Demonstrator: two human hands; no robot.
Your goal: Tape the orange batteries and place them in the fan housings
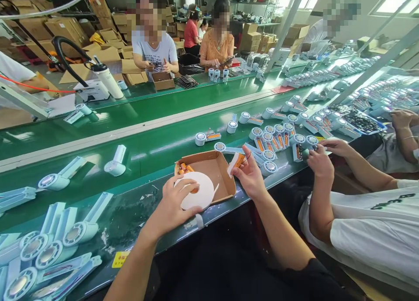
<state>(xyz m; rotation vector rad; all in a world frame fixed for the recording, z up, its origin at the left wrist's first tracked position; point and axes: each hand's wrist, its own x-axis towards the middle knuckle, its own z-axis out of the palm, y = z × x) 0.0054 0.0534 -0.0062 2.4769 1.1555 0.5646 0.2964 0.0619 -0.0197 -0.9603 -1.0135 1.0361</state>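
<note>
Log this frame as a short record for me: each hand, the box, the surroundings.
Left hand: on white roll, fingers across its face
Right hand: pinching orange part, white piece against it
Box: cardboard, open, orange pieces at its far left, partly behind the roll
Belt: green, pale blue housings both sides of the box
Nearby: co-worker's hands at right

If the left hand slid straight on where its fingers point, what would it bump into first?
Beyond the white tape roll it holds, the left hand would probably meet the open cardboard box, though depth is unclear.
</note>
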